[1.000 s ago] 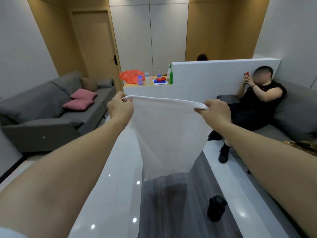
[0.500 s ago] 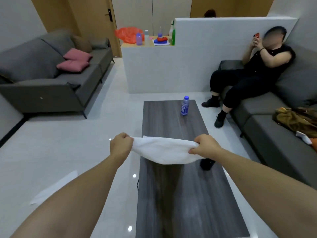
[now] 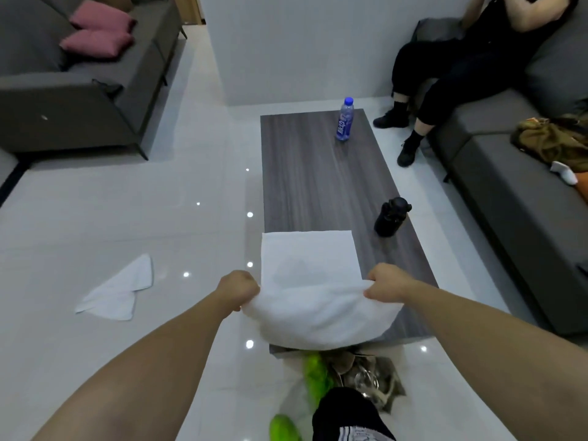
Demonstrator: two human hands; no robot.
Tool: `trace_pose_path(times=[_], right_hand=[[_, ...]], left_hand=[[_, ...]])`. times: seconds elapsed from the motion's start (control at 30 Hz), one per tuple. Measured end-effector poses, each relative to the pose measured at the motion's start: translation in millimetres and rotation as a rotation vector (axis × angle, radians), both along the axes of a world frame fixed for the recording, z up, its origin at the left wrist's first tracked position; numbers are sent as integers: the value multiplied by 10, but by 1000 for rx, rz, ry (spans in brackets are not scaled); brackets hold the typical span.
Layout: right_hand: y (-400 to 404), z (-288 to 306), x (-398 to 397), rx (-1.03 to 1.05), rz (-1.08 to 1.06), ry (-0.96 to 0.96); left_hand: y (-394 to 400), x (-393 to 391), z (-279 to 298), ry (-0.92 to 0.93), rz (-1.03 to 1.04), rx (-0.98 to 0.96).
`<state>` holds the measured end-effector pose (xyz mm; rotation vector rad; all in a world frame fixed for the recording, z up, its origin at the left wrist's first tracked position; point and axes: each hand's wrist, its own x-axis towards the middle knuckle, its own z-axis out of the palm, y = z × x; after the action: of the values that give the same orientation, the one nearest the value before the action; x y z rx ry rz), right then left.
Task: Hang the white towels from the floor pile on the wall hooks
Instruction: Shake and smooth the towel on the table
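— Between the two hands, what do you see?

— One white towel point(image 3: 313, 291), stretched from the left hand point(image 3: 239, 289) to the right hand point(image 3: 386, 284). Its far half lies flat on the tabletop point(image 3: 321, 186); the near half sags in a loose fold over the near edge.

— How is each grip set?

— Both pressed closed, fingers curled round a bunched corner of the towel, one corner per hand. Neither hand touches the wood itself, as far as I can tell.

— And the task, how far along?

— Hardly begun, I judge. No hook is in view, and nothing hangs anywhere. This towel is on the tabletop, not on a wall.

— Any others waiting?

— A second towel point(image 3: 117, 291) lies crumpled on the floor point(image 3: 95, 218), well off to the left of the left hand. I see no larger pile.

— So what is left?

— Carrying this one to a hook, then the floor one too.
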<state>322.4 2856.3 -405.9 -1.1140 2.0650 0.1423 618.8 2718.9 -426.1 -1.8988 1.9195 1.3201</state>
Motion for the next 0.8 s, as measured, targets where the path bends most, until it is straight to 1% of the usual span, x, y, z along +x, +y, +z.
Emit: trace_pose_path(times=[0.1, 0.3, 0.4, 0.5, 0.6, 0.67, 0.8], right_hand=[[-85, -82, -51, -40, -55, 35], [-441, -361, -362, -180, -193, 166], [-750, -549, -561, -169, -197, 180], [-1115, -821, -778, -145, -188, 135], [-1446, -1121, -981, -178, -288, 92], [-1630, -1346, -1090, -193, -353, 93], [-1915, -1959, -1247, -194, -371, 124]], left_hand=[[-118, -91, -33, -16, -8, -78], [-431, -350, -239, -4, 92, -212], [-650, -534, -402, -26, 124, -258], [-956, -769, -607, -71, 175, -304], [-1258, -1037, -870, -93, 210, -317], [-1424, -1197, -1075, -109, 204, -315], [-1711, -1397, -1620, -156, 196, -286]])
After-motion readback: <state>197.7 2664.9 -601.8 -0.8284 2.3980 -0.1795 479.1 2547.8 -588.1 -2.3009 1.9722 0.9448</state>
